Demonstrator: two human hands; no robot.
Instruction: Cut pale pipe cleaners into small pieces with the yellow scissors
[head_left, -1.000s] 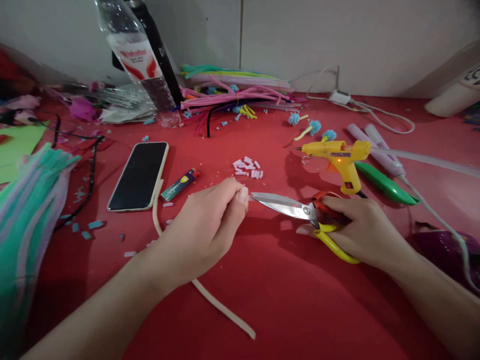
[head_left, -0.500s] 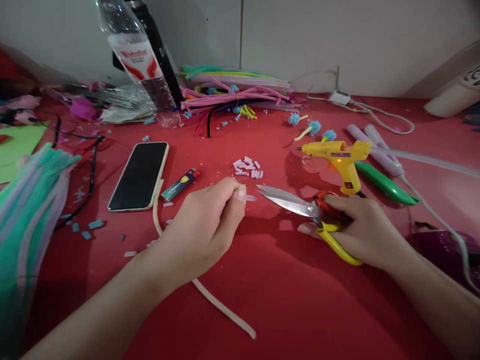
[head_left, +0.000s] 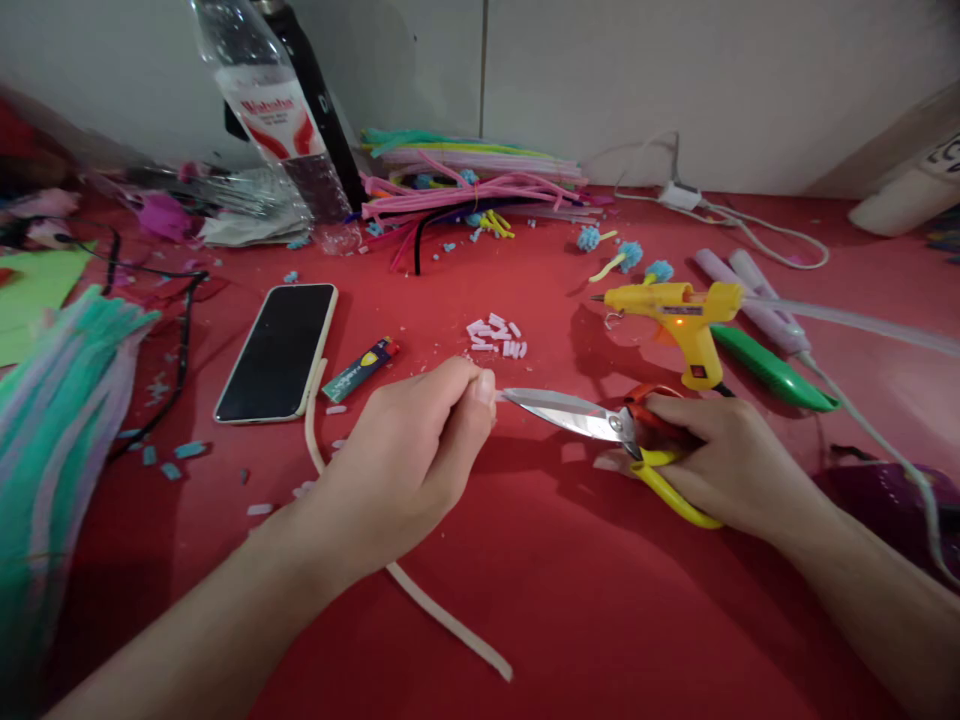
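My left hand (head_left: 416, 450) is closed in a pinch over the middle of the table. A short pale pink pipe cleaner (head_left: 500, 396) pokes out past the thumb tip; the rest is hidden in the fingers. My right hand (head_left: 739, 460) grips scissors (head_left: 574, 411) with red and yellow handles. Their blades are together, and the tips meet the pipe cleaner beside my left thumb. Just beyond lies a small heap of cut pale pink pieces (head_left: 495, 335). A lighter (head_left: 358, 370) rests to the left of that heap.
A phone (head_left: 277, 350) and a cream cord (head_left: 450, 622) lie left of centre. Right of the heap stands a yellow glue gun (head_left: 686, 310), its light on, near a green tool (head_left: 776, 372). Pipe cleaner bundles (head_left: 472, 195) and a plastic bottle (head_left: 274, 120) are at the back.
The scissor blades have come together, and their tips have moved slightly left to the pipe cleaner end. My left hand has barely shifted.
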